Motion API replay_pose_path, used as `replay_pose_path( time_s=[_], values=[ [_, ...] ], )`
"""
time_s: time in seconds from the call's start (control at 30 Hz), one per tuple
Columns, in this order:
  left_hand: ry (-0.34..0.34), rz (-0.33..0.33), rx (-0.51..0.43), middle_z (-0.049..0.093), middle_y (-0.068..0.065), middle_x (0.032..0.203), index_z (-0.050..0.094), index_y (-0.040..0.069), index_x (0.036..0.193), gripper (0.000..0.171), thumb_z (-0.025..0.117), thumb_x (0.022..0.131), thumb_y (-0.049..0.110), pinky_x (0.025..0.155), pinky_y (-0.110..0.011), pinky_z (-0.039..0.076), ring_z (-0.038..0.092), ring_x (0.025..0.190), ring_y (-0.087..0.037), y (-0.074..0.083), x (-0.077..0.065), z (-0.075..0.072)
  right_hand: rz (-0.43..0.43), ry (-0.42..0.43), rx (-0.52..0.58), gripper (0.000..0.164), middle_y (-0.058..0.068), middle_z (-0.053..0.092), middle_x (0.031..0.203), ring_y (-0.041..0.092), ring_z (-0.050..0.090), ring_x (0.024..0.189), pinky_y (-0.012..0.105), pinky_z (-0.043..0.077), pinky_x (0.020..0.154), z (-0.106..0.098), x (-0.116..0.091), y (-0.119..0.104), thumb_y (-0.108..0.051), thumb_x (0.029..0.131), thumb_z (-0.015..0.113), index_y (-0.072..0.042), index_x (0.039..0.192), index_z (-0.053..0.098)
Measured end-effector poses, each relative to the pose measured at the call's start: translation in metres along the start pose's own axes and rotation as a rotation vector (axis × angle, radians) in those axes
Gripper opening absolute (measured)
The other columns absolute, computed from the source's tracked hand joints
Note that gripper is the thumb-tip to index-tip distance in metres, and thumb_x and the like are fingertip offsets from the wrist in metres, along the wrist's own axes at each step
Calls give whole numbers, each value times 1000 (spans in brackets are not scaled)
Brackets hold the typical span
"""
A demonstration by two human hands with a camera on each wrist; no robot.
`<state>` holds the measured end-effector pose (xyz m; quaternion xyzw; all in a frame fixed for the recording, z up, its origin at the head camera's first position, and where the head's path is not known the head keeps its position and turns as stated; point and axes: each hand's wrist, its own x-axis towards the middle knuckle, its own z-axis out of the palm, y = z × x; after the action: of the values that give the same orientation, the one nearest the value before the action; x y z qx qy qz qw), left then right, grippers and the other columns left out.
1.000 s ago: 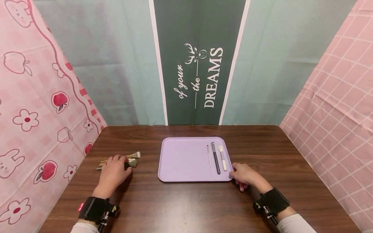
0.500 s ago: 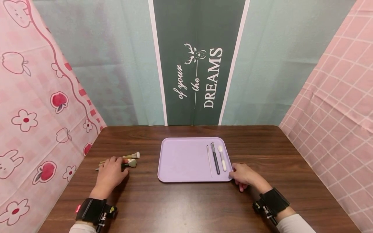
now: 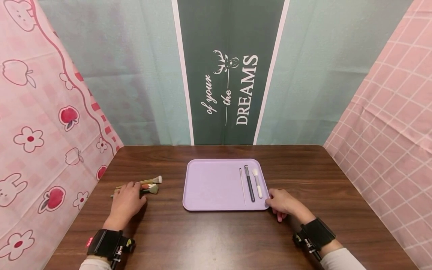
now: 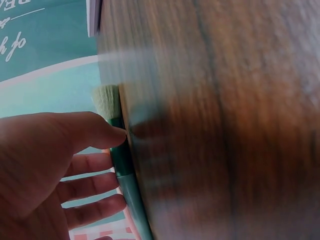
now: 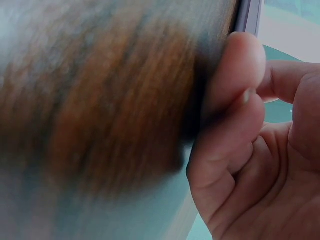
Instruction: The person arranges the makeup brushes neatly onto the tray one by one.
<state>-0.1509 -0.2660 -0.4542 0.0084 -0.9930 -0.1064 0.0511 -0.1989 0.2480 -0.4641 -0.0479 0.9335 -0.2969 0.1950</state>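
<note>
On the left of the table, my left hand [image 3: 126,204] lies over several makeup brushes. Its thumb touches a green makeup brush [image 4: 131,187], while the other fingers extend loosely along the far side. A gold-handled brush [image 3: 153,180] lies just behind, and an orange part of another shows between them; their handles are partly hidden by the hand. My right hand [image 3: 283,202] holds the front right corner of a lilac tray [image 3: 212,187], with its lower fingers curled. Inside the tray lie a thin brush [image 3: 242,183], a dark-handled brush [image 3: 250,184] and a white brush [image 3: 258,183].
The brown wooden table [image 3: 216,240] meets a green curtain [image 3: 222,135] at its back edge. Pink patterned cloth [image 3: 50,150] hangs on the left, pink checked cloth [image 3: 381,142] on the right. Table surface lies between the left brushes and the tray.
My left hand has shifted slightly left and toward me, uncovering more of the orange and green brushes. The right hand and the tray stay in place.
</note>
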Motion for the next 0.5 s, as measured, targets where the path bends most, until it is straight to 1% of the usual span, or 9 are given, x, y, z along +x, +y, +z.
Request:
replay_pose_path(
  time_s=[0.2, 0.37, 0.5],
  values=[
    [27, 29, 26, 62, -26, 109, 62, -5, 117, 34, 72, 86, 7, 89, -71, 39, 57, 107, -50, -2, 0, 2, -1, 0, -1, 5, 11, 58, 61, 15, 59, 37, 29, 47, 38, 0, 0, 0, -7, 87, 56, -7, 84, 52],
    [-10, 46, 43, 63, -28, 113, 64, -4, 116, 26, 63, 91, 1, 90, -69, 43, 57, 110, -51, -4, -1, 2, -2, -1, -2, 5, 11, 58, 61, 15, 59, 37, 29, 47, 38, 0, 0, 0, -8, 87, 56, -7, 84, 52],
    [-20, 73, 25, 63, -28, 114, 65, -4, 116, 23, 61, 93, -1, 87, -66, 47, 59, 110, -51, -6, 0, 1, -3, 0, 1, 5, 11, 58, 61, 15, 58, 37, 30, 47, 38, 0, 0, 0, -7, 87, 56, -7, 84, 52]
  ],
)
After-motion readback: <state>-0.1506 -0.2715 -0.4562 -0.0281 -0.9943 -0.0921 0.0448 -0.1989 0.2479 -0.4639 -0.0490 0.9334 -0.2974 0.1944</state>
